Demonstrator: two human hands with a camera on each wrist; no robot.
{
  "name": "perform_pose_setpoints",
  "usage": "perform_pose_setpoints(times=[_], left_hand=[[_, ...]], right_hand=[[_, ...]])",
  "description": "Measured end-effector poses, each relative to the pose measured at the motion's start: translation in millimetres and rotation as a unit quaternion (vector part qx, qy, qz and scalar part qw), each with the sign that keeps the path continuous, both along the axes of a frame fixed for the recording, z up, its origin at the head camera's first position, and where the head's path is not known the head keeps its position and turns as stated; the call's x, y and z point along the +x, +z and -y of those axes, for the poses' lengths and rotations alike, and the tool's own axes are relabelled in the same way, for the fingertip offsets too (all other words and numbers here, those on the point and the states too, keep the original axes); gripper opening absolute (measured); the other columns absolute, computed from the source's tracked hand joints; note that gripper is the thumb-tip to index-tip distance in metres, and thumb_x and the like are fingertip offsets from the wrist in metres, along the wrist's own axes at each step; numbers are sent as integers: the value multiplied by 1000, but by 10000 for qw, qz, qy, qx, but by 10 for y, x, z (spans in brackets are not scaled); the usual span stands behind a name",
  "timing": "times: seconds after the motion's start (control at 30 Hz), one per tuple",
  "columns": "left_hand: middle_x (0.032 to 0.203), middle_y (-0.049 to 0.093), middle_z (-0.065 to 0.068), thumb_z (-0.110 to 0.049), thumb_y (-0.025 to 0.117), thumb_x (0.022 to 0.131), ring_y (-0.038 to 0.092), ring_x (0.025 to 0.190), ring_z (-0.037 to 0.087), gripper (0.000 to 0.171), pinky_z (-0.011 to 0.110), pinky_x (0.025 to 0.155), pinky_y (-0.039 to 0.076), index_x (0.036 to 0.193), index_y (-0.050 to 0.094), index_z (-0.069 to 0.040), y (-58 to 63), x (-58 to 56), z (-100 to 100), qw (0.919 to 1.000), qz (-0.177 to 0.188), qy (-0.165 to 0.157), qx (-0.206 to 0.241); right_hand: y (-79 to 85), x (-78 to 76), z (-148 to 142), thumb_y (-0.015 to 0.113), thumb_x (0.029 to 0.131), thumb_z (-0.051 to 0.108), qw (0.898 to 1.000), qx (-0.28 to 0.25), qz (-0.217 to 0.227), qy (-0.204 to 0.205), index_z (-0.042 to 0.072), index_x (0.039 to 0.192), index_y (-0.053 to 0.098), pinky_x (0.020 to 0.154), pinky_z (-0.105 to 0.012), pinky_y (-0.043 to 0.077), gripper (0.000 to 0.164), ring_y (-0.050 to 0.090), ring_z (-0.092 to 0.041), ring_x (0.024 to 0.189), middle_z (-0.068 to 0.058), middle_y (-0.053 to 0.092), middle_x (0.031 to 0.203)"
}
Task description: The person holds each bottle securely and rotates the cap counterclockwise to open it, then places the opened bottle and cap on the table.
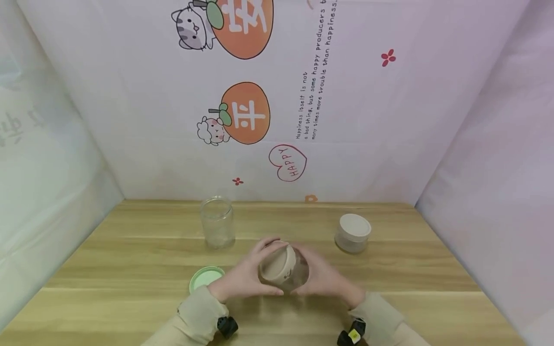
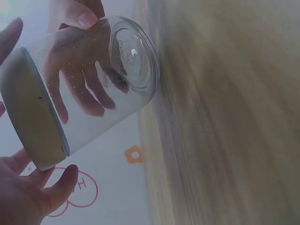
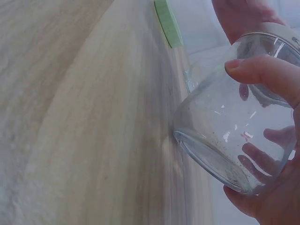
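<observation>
A clear jar (image 2: 101, 75) with a beige lid (image 2: 35, 112) on it is tilted in front of me, between both hands. My left hand (image 1: 244, 279) grips the lid, fingers on the far side and thumb on the near side. Around the clear body curls my right hand (image 1: 322, 276), and its fingers show through the wall in the left wrist view. The jar's base (image 3: 211, 161) angles down over the wooden table (image 1: 143, 274). Some small dark specks show inside, near the bottom.
Behind my left hand stands a clear open jar (image 1: 218, 228). A green lid (image 1: 207, 276) lies on the table beside my left wrist. To the right stands a short jar with a white lid (image 1: 355, 225). Printed white cloth (image 1: 346, 158) hangs at the table's back edge.
</observation>
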State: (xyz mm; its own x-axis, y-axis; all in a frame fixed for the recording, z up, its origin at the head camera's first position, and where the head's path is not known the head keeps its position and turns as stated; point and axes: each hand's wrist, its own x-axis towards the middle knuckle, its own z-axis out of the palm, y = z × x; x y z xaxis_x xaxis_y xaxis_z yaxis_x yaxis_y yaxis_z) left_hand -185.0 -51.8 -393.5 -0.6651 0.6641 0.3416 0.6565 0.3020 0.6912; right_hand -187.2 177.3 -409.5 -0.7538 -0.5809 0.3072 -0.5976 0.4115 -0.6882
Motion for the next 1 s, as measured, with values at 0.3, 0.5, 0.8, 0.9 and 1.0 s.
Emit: perform_pose_setpoints(times=[0.3,0.5,0.8,0.9,1.0], left_hand=[[143,36,10,-20,86,67,42,126,25,83,40,96,46,139,46,-24,0,-55,-36,9999,-77,129,74],[139,42,7,-24,87,66,47,123,25,79,40,94,47,136,50,-25,11,-53,-36,9995,-115,299,79],[140,44,11,-23,87,64,47,123,28,80,42,94,48,135,52,-24,-9,-54,-14,9985,159,500,151],[140,44,10,-22,88,62,48,123,28,80,41,93,48,135,53,-24,-2,-50,-11,9979,291,559,151],[139,46,9,-20,89,61,48,122,27,80,39,92,47,134,54,-23,3,-43,-6,9976,317,599,136]], right_hand=[[56,5,18,87,58,11,9998,202,-8,-71,8,141,37,102,-44,43,97,49,-20,122,-3,51,134],[55,-4,23,87,59,13,9995,303,0,-94,8,141,37,101,-43,44,97,49,-20,121,-2,51,134],[22,2,63,88,62,18,9994,164,299,-34,9,144,32,103,-51,40,99,47,-22,125,-3,49,138],[16,8,76,88,62,17,9993,114,348,-30,8,144,32,104,-52,39,100,46,-23,125,-3,49,137],[17,16,91,88,62,14,9994,68,351,11,8,143,32,104,-52,39,99,46,-24,124,-4,49,137]])
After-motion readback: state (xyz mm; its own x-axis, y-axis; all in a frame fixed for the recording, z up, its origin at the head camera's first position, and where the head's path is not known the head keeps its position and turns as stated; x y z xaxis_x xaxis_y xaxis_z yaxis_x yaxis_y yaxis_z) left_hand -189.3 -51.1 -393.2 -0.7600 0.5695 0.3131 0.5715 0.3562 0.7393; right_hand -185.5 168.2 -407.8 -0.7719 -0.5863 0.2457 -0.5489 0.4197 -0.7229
